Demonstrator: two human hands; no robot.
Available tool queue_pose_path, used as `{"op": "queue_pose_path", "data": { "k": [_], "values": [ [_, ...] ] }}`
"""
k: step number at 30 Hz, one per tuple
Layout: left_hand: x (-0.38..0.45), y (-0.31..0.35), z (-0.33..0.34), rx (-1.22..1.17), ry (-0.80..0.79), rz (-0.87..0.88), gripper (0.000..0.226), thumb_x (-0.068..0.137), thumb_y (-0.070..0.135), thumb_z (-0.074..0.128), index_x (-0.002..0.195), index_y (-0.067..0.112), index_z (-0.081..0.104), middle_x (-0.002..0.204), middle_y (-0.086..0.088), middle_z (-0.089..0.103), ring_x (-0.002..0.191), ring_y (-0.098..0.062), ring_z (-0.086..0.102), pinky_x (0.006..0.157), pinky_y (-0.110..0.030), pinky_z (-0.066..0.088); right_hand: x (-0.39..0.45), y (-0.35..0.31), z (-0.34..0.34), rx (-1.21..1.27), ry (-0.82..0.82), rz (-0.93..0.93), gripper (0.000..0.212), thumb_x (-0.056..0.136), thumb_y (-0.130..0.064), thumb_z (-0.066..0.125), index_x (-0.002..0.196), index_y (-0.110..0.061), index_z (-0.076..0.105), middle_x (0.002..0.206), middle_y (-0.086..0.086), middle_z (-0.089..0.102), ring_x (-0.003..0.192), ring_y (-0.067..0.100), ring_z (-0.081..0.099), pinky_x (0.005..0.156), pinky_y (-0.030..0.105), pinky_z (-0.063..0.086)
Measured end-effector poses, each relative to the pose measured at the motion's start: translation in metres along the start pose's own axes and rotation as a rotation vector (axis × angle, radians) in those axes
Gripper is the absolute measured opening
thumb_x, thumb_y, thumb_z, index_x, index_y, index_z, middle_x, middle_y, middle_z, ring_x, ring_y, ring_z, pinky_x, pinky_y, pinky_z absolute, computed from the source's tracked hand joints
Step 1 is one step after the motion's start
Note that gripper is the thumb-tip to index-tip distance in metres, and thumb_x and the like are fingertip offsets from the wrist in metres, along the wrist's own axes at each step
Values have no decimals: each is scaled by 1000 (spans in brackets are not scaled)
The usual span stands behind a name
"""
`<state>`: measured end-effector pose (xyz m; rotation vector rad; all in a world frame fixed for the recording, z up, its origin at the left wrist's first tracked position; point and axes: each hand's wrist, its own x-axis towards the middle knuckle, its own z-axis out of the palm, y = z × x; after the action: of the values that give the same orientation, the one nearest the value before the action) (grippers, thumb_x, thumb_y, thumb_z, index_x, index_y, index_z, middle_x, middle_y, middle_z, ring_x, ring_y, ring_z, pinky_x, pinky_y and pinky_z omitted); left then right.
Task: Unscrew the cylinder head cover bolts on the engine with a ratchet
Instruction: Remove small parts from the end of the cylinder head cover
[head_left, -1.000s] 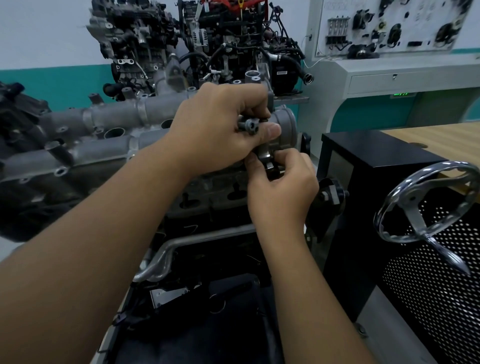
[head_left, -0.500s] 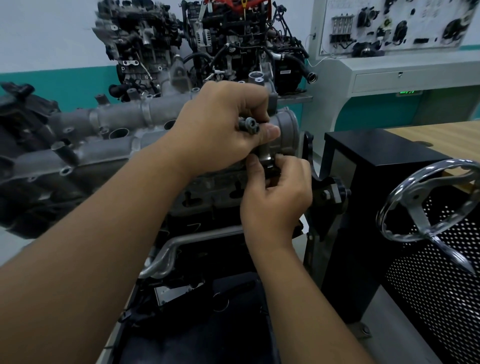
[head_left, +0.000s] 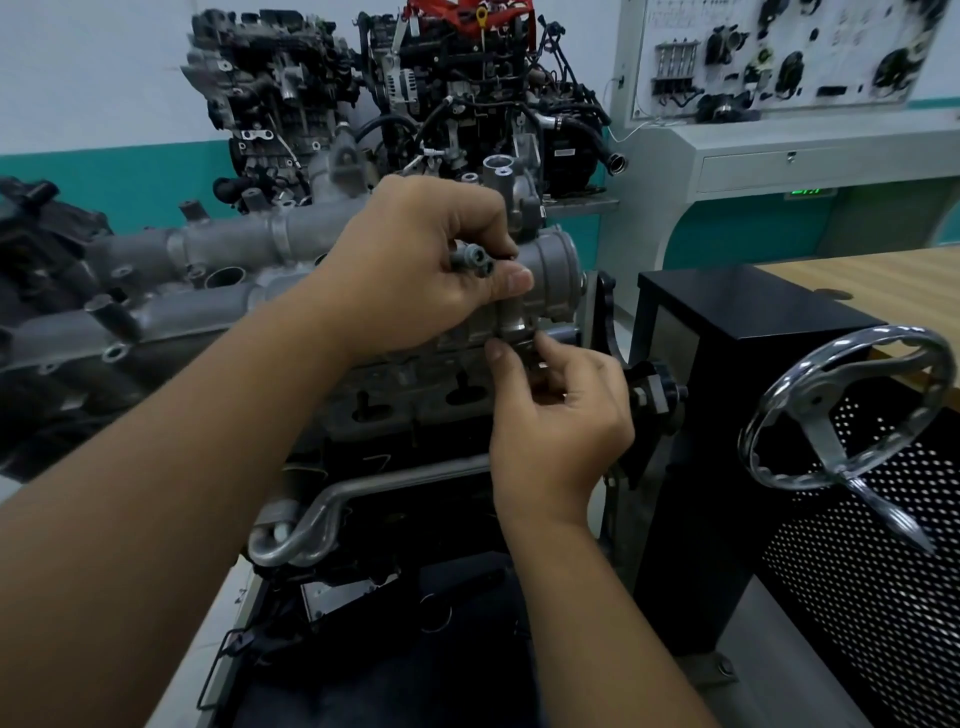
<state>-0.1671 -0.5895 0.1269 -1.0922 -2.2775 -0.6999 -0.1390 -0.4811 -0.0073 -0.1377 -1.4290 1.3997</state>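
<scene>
handwheel (head_left: 852, 410) right, black stand (head_left: 727, 332) beside engine (head_left: 218, 280)

Not much to report on my end: both forearms come in bare from the bottom edge, no sleeves, gloves, watch or rings that I can spot. Left grip (head_left: 415, 270) and right grip (head_left: 558, 415) both have short, plain nails.

The left hand (head_left: 415, 270) grips two loose bolts (head_left: 471, 260) above the cylinder head cover (head_left: 218, 306); just below, the right hand (head_left: 556, 415) pinches at the cover's edge.
</scene>
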Motion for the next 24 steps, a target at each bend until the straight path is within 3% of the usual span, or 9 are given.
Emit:
{"op": "queue_pose_path", "data": {
  "k": [3,7,10,13,18,21,24],
  "values": [
    [1,1,-3,-12,-41,-6,20,89,21,78,93,2,74,99,-8,76,100,-17,73,87,-45,59,3,3,0,-3,-7,-6,23,77,-11,90,94,-1,78,91,4,64,74,16,64,66,25,55],
    [1,2,-7,-43,-66,-19,16,91,21,75,97,6,77,103,-5,77,102,-12,72,89,-36,57,8,3,-2,4,-38,-12,21,76,-11,91,90,-4,77,89,2,64,73,14,64,65,16,51],
    [-3,4,-3,-49,10,-29,20,92,29,75,101,12,80,99,2,77,97,-7,72,86,-31,58,9,2,-4,4,-59,5,21,75,-12,91,88,-6,76,89,2,63,70,10,61,65,8,45],
    [-4,4,0,-30,88,-42,19,88,26,80,94,8,80,98,-1,76,95,-9,72,86,-35,59,11,0,-4,10,-77,20,20,75,-12,91,87,-9,75,89,-1,62,72,10,62,66,7,44],
    [-3,4,-3,-38,21,-5,10,93,10,75,99,6,80,101,-1,76,97,-8,71,88,-30,57,13,-2,-6,-22,-99,-4,21,75,-10,90,83,-11,71,88,1,60,70,3,59,65,5,42],
    [-6,4,-4,-50,7,-11,16,93,21,76,104,9,79,102,1,76,98,-7,71,88,-33,57,16,-4,-9,-39,-129,-30,22,75,-9,90,81,-13,69,88,4,62,68,-1,58,63,5,42],
    [-5,3,-1,-55,43,-56,17,90,27,78,97,11,79,97,0,76,95,-13,71,86,-40,58,19,-4,-10,-43,-157,-23,21,75,-8,89,81,-12,69,89,2,62,66,2,59,61,9,44]
  ]
}}
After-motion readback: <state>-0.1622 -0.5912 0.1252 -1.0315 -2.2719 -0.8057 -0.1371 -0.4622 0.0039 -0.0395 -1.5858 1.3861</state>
